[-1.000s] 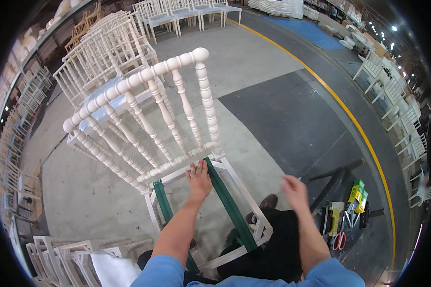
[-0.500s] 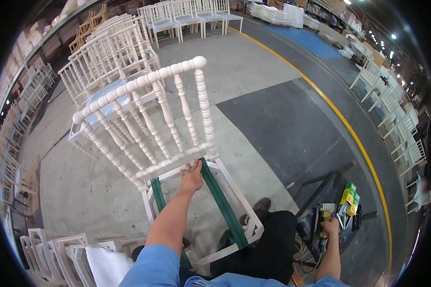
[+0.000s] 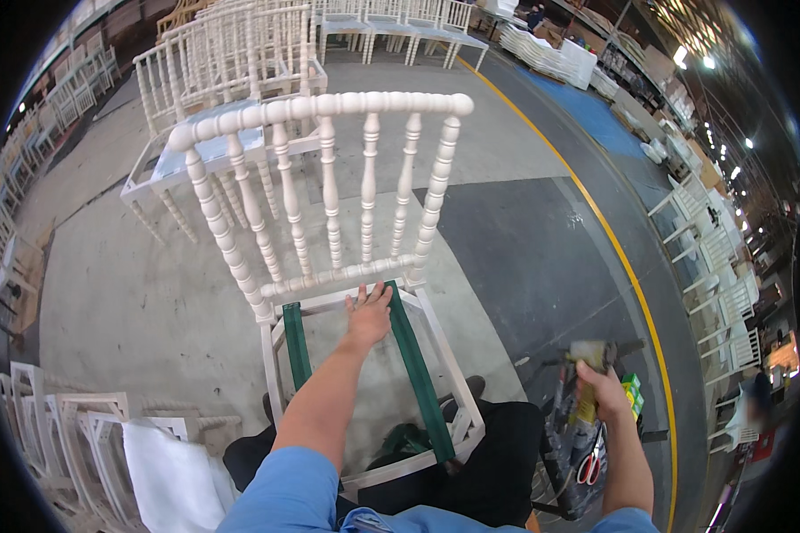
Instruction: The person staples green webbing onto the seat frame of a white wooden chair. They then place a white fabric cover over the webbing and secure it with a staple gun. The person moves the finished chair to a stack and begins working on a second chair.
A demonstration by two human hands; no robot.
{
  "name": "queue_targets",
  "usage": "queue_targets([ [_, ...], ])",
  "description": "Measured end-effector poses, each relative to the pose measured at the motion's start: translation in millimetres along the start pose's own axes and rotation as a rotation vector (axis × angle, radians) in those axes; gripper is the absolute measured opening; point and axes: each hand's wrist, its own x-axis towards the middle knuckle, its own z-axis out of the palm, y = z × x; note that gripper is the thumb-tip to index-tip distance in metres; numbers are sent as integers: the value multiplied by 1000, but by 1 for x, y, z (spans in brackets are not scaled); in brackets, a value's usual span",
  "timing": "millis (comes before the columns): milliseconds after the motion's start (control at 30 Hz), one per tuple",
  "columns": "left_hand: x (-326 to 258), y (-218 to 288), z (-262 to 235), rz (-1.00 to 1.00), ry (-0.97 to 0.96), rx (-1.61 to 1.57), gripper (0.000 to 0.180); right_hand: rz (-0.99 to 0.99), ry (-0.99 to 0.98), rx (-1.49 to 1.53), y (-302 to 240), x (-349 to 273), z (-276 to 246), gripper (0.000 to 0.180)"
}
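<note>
A white wooden chair [image 3: 320, 107] with turned spindles faces me, its seat frame above my lap. Two green webbing straps run front to back across that frame: the left strap [image 3: 296, 342] and the right strap [image 3: 420, 377]. My left hand [image 3: 370, 317] rests with fingers spread at the rear rail, fingertips by the back end of the right strap. On the right, my right hand [image 3: 603, 391] is wrapped round the handle of a staple gun [image 3: 589, 355], held over a dark stand. Red-handled scissors [image 3: 589, 467] lie on the stand below it.
A green and yellow box [image 3: 631, 391] sits on the stand behind my right hand. White cloth [image 3: 164, 475] drapes over chair frames [image 3: 71, 435] at lower left. More white chairs [image 3: 231, 62] stand beyond, and others line the right side past a yellow floor line [image 3: 627, 258].
My right hand has lifted the staple gun off the stand, uncovering the scissors. My left hand stays at the rear rail near the right strap. The view has shifted.
</note>
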Motion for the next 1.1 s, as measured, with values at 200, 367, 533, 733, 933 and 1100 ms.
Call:
queue_targets([
  [200, 4, -1, 5, 25, 21, -64, 54, -30, -278, -104, -51, 80, 180, 43],
  [367, 4, -3, 12, 44, 36, -79, 54, -52, -307, -114, -17, 151, 294, 38],
  [533, 4, -5, 15, 46, 68, -120, 54, -145, -288, -155, 11, 183, 330, 31],
  [733, 2, -12, 19, 41, 97, -115, 55, -208, -243, -185, 26, 192, 346, 30],
  [933, -1, -11, 20, 49, 109, -131, 59, -252, -222, -233, 29, 196, 346, 32],
  [1100, -1, -8, 20, 59, 133, -133, 65, -252, -180, -343, 29, 201, 343, 32],
])
